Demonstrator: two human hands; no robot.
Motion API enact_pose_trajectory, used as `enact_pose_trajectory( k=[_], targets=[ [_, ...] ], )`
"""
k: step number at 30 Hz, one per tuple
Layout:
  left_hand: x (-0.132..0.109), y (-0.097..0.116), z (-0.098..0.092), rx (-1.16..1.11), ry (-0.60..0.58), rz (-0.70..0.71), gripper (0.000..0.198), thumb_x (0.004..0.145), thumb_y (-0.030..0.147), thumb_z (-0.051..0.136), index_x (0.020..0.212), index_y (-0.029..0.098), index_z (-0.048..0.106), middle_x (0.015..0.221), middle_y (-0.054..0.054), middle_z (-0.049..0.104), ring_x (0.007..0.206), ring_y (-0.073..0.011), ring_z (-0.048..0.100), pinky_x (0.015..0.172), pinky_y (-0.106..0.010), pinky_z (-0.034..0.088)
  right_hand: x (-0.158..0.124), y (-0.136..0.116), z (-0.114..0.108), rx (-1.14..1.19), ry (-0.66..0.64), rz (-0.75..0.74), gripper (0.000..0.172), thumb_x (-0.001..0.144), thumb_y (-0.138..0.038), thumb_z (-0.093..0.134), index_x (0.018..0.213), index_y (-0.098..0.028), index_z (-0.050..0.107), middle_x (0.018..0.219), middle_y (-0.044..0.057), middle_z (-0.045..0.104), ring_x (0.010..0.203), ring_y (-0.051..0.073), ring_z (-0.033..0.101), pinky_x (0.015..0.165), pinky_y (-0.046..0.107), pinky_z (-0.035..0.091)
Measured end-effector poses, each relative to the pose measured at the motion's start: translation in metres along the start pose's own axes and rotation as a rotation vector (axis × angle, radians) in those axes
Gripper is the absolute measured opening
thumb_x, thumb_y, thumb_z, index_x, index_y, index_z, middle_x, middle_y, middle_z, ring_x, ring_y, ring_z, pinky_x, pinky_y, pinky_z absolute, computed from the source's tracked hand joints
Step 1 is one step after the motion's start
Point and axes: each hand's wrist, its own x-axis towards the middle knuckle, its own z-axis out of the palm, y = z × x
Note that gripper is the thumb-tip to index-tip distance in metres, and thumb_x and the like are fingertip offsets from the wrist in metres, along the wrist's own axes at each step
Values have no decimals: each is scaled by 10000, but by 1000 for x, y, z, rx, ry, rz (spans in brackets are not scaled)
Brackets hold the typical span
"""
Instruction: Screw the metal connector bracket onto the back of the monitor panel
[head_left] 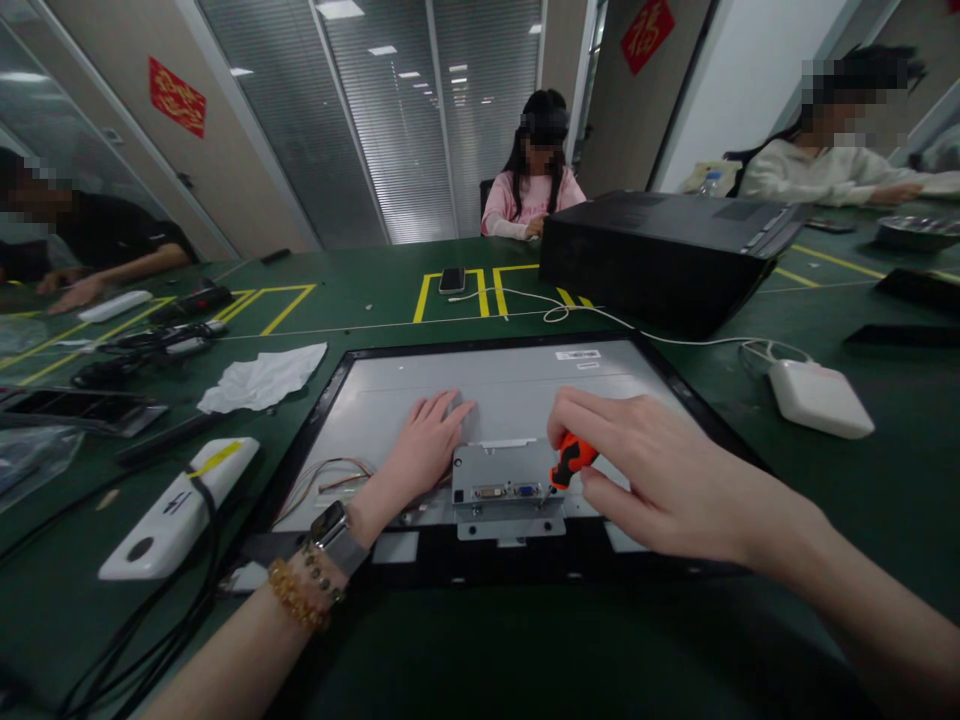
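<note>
In front of me a monitor panel (517,375) lies face down, its grey metal back bare inside a black frame. A metal bracket box (499,460) with a white and a blue video port sits at its near middle. My right hand (637,465) grips an orange and black screwdriver (574,460), its shaft tilted down to the bracket's right side by the blue port. Spread flat, my left hand (424,440) rests on the panel's back just left of the bracket. Thin wires (330,475) run out under my left wrist.
A large black case (652,250) stands beyond the panel at right, near a white power adapter (821,398). To the left lie a white power strip (180,510), black cables (199,590) and crumpled tissue (264,378). A phone (452,280) lies farther back. Several people sit around the table.
</note>
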Motion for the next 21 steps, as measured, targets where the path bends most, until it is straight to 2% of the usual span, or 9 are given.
enact_pose_trajectory(
  k=[4, 7, 11, 17, 19, 21],
  targets=[
    [0, 1, -1, 0, -12, 5, 449, 959, 97, 340, 1388, 177, 446, 1463, -151, 429, 1358, -271, 397, 1106, -523, 335, 1, -1, 1, 21, -15, 10, 145, 831, -161, 438, 941, -185, 529, 935, 62, 606, 719, 189, 556, 627, 316, 360],
    [0, 1, -2, -7, 4, 6, 446, 964, 99, 336, 1389, 181, 445, 1459, -152, 431, 1353, -272, 404, 1100, -520, 344, 2, 0, 3, -5, -4, 11, 132, 839, -162, 459, 943, -189, 535, 914, 55, 625, 710, 185, 564, 622, 311, 358],
    [-1, 1, -3, -16, 3, 10, 446, 968, 104, 343, 1398, 182, 431, 1464, -155, 422, 1357, -269, 401, 1103, -522, 340, 2, 4, 6, -75, 16, 11, 95, 917, -235, 465, 939, -191, 546, 810, 37, 646, 654, 177, 565, 590, 298, 324],
    [-1, 3, -8, -9, -41, 21, 450, 968, 98, 336, 1406, 165, 418, 1463, -158, 426, 1377, -275, 373, 1110, -532, 328, 1, 7, 7, -98, -3, 5, 250, 967, -353, 466, 781, -207, 549, 618, -12, 598, 532, 142, 503, 551, 286, 263],
    [-1, 3, -7, -8, -36, 8, 455, 964, 92, 345, 1405, 172, 422, 1467, -158, 421, 1374, -276, 379, 1108, -531, 330, 1, 6, 5, -97, -4, 13, 229, 954, -333, 466, 779, -207, 543, 624, -12, 591, 541, 145, 499, 560, 288, 268],
    [0, 2, -4, -8, -32, -9, 455, 963, 91, 351, 1403, 174, 432, 1475, -159, 411, 1369, -280, 387, 1112, -524, 327, 0, 4, 2, -82, -11, 16, 129, 898, -263, 487, 793, -204, 534, 682, 2, 601, 582, 157, 511, 575, 294, 286]
  ],
)
